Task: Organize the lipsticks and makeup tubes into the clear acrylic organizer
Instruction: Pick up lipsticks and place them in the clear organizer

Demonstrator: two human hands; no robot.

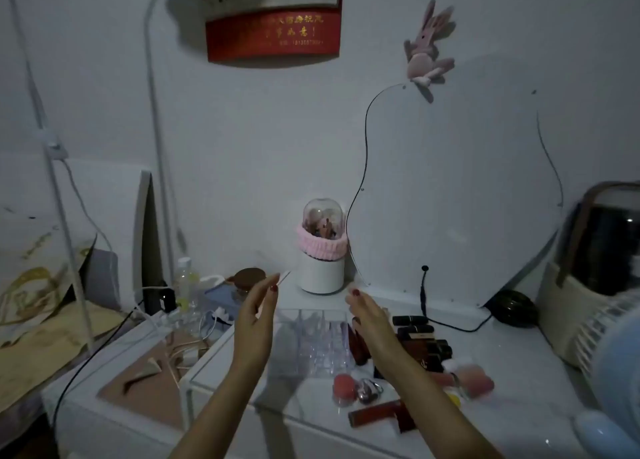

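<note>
The clear acrylic organizer stands on the white table, between my two hands. Its compartments look empty. My left hand hovers at its left side, fingers apart, palm facing right. My right hand hovers at its right side, fingers apart, holding nothing. Several dark and red lipsticks lie in a pile right of the organizer, partly behind my right forearm. A red tube lies near the front edge. A dark red tube leans against the organizer's right wall.
Pink sponges and a small metal item lie in front of the organizer. A white brush canister with a clear dome and a mirror stand behind. A fan is at right, cables and a bottle at left.
</note>
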